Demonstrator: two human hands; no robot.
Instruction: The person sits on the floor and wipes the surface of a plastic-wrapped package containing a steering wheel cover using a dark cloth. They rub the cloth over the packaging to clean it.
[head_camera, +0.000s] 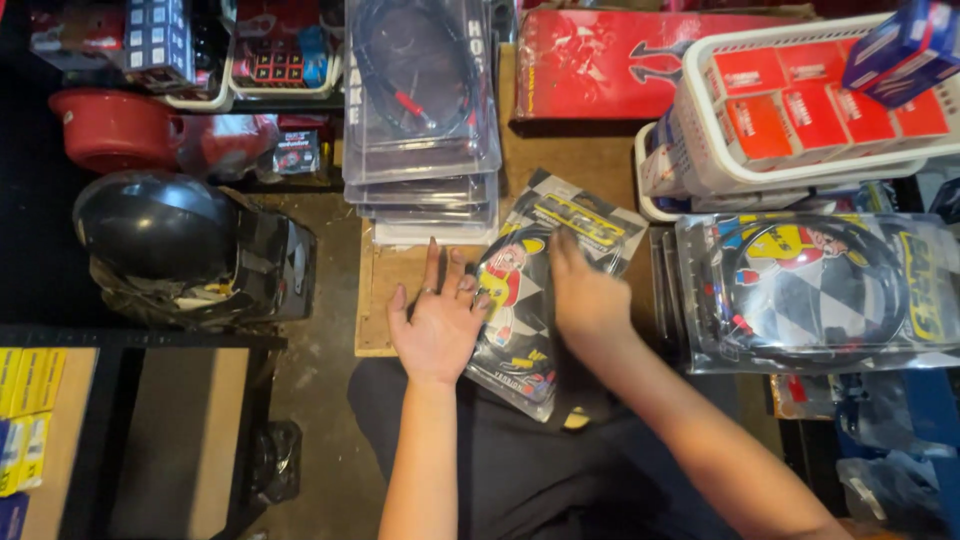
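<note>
Resting flat with fingers spread, the left hand (437, 325) touches a clear blister-packed cable (540, 290) on the wooden board (385, 285); the right hand (588, 298), blurred, lies open on it. Light, slick, springy plastic; best held by its edges.

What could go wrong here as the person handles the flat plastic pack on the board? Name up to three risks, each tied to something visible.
1. The pack overhangs the board's near edge toward the lap; it might slide off, since the left hand and right hand only rest on it.
2. The stack of clear packs just beyond looks tall; a bump might topple it.
3. The white basket of red boxes sits tilted and could tip.
</note>
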